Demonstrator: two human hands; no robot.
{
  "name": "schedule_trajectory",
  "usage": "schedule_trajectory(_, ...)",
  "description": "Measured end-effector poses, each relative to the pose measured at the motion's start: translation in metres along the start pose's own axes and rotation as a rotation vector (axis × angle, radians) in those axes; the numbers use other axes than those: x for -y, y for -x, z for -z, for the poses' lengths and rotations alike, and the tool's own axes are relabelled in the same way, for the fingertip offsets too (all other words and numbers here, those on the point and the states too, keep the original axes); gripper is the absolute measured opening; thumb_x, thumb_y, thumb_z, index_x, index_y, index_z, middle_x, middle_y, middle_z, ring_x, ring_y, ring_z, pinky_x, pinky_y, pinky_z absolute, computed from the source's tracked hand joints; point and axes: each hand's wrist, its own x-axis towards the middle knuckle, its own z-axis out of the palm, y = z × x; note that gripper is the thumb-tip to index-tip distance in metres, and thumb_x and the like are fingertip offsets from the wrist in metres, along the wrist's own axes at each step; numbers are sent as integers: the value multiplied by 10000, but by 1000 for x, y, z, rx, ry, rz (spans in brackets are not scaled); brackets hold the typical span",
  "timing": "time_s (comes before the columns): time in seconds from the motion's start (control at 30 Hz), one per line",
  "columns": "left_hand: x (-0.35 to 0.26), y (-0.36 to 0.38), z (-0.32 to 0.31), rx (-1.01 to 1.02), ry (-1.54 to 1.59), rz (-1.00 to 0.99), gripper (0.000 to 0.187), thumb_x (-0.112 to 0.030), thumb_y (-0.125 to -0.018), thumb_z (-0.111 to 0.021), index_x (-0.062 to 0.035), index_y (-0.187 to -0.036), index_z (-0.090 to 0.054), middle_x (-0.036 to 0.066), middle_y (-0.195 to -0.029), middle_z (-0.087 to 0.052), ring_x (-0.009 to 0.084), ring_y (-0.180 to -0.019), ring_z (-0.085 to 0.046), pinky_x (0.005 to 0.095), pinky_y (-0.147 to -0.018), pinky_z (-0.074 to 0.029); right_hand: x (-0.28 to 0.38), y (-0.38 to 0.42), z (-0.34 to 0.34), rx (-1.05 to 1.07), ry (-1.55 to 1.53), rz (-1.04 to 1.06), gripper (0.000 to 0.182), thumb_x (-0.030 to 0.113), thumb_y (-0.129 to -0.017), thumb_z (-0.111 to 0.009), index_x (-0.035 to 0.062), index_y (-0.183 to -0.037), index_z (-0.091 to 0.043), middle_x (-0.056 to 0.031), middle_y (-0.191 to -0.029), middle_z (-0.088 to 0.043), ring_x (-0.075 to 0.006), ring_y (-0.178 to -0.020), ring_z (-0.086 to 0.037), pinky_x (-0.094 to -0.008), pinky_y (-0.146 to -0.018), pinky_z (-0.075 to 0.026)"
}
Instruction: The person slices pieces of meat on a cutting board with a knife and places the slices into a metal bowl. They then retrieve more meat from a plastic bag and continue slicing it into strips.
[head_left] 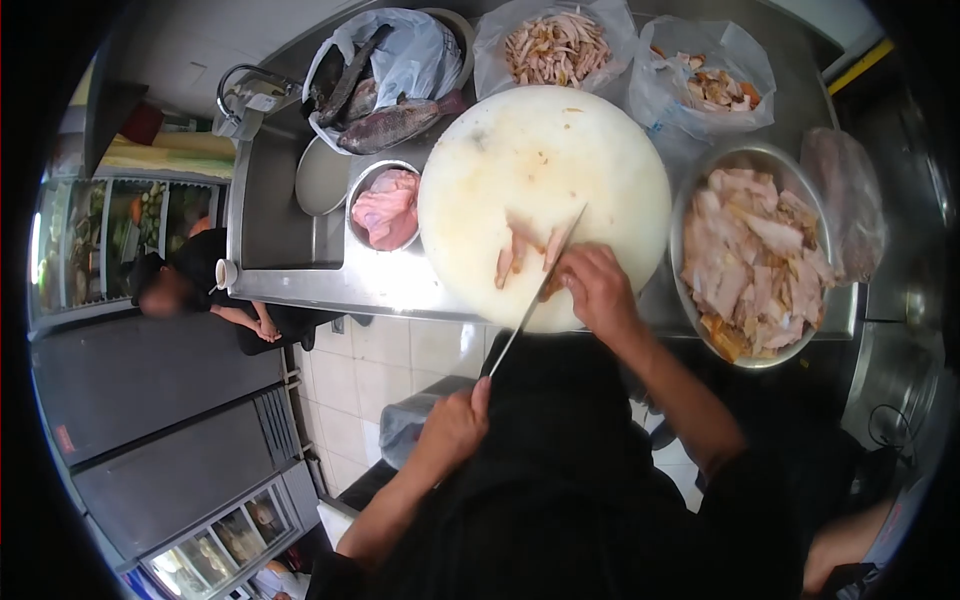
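A round white cutting board point(560, 150) lies on the steel counter in front of me. Strips of pale cooked meat point(508, 260) rest near its front edge. My right hand point(598, 290) presses down on the meat, fingers curled over it. My left hand point(455, 425) is closed around the handle of a long knife point(540, 285), held lower and nearer my body. The blade runs up over the board, passing just left of my right hand's fingers and across the meat.
A steel bowl point(690, 215) heaped with meat chunks stands right of the board. A smaller bowl of pink raw meat point(388, 208) sits left, by a sink point(280, 215). Bagged fish point(385, 122) and bags of cut pieces point(555, 45) lie behind. Another person point(190, 285) sits at far left.
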Motion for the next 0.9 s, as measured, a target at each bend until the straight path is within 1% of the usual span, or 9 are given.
schedule_trajectory(0.13,-3,-2,10,-29,86,-1,621,-457,-1088,-412,44,-822,-666,368,-840,-646,580,-869,-616,620,-793,-484,-3,2,0,-51,-6,32,202,-52,-814,-697,12,-1005,-683,-138,-1042,-665,-342,-1025,-629,-423,-897,-529)
schedule_trajectory(0.23,-4,11,13,-102,102,-2,679,-491,-1103,-360,58,-799,-617,328,-744,-632,559,-794,-615,553,-706,-483,0,5,-3,-129,-1,-7,178,-53,-822,-695,4,-990,-684,-144,-1022,-664,-345,-1001,-632,-426,-873,-535)
schedule_trajectory(0.33,-8,20,15,-54,66,12,680,-495,-1105,-349,58,-802,-605,316,-740,-632,549,-789,-617,542,-702,-485,0,6,-4,-136,-5,-25,169,-51,-829,-697,-3,-991,-682,-147,-1012,-662,-347,-994,-631,-426,-862,-538)
schedule_trajectory(0.43,-6,24,11,-31,62,-44,671,-486,-1109,-340,54,-814,-608,313,-750,-638,542,-787,-622,541,-706,-483,-2,4,-3,-122,-3,-14,181,-50,-828,-701,-6,-1003,-679,-146,-1013,-662,-348,-998,-630,-424,-860,-539)
schedule_trajectory(0.53,-10,30,18,23,99,26,576,-425,-1087,-437,48,-836,-649,369,-824,-642,587,-856,-612,627,-766,-476,-3,4,-2,-108,-4,-9,201,-55,-820,-702,-6,-1014,-676,-145,-1024,-666,-346,-1009,-630,-421,-866,-540)
schedule_trajectory(0.63,16,46,12,37,28,37,571,-412,-1084,-449,53,-819,-649,363,-807,-642,589,-818,-612,631,-751,-482,-4,2,-2,-106,-2,-12,212,-61,-814,-697,-6,-1017,-674,-145,-1037,-671,-345,-1021,-630,-420,-874,-539)
schedule_trajectory(0.73,26,42,1,53,26,49,565,-407,-1083,-447,45,-820,-660,362,-798,-641,589,-812,-610,637,-759,-481,-2,5,1,-86,6,-23,212,-64,-812,-695,-3,-1014,-674,-146,-1040,-673,-346,-1031,-629,-422,-882,-537)
schedule_trajectory(0.83,-11,6,-1,8,4,-31,577,-419,-1084,-439,47,-831,-666,360,-795,-640,585,-835,-611,633,-772,-475,-1,3,0,-69,-4,-12,204,-64,-809,-698,-1,-1002,-674,-145,-1031,-674,-347,-1031,-630,-425,-884,-535)
schedule_trajectory(0.9,-18,-5,5,5,63,4,593,-431,-1086,-431,53,-834,-662,365,-803,-638,582,-854,-610,630,-781,-471,-3,2,2,-70,-14,1,196,-64,-807,-702,-1,-991,-676,-145,-1020,-673,-348,-1023,-632,-426,-879,-535)
